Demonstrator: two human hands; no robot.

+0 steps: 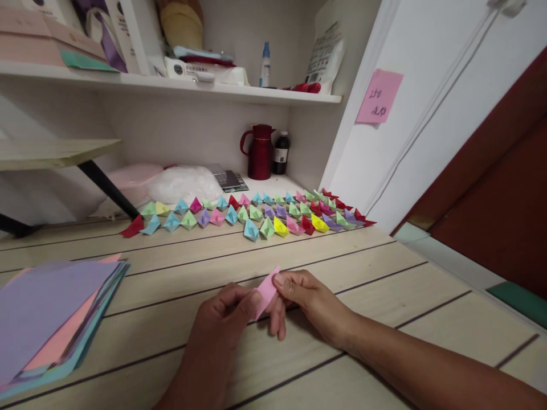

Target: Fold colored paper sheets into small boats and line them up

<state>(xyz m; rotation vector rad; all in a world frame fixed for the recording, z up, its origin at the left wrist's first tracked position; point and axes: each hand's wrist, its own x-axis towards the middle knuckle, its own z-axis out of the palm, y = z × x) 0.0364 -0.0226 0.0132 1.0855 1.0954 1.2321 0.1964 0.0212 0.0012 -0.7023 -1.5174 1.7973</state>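
Your left hand [225,319] and right hand [314,304] meet above the near middle of the tabletop, both closed in a pinch on one folded pink paper [268,291]. It slants between them: your left thumb presses its lower left end, your right thumb its upper right end. More fingers [280,323] hang loosely below the paper, partly hidden by it.

Around your hands, the largest thing is a wooden riser [55,152] on black legs, at the back left. A stack of coloured paper [55,319], lilac sheet on top, lies well to the left of your left hand. Behind, you have a clear plastic bag [183,185], a red thermos jug [260,154] and a dark bottle [281,154] just beside it. Uneven rows of small folded paper boats [251,229], in blue, green, red, yellow, pink and purple, stretch across the far part, between your hands and the jug.

The tabletop [171,341] under you is pale wood crossed by dark lines. A white wall [354,148] rises at its right, a loaded white shelf [171,85] spans the back, and a pink handwritten note [379,97] sticks to the wall.
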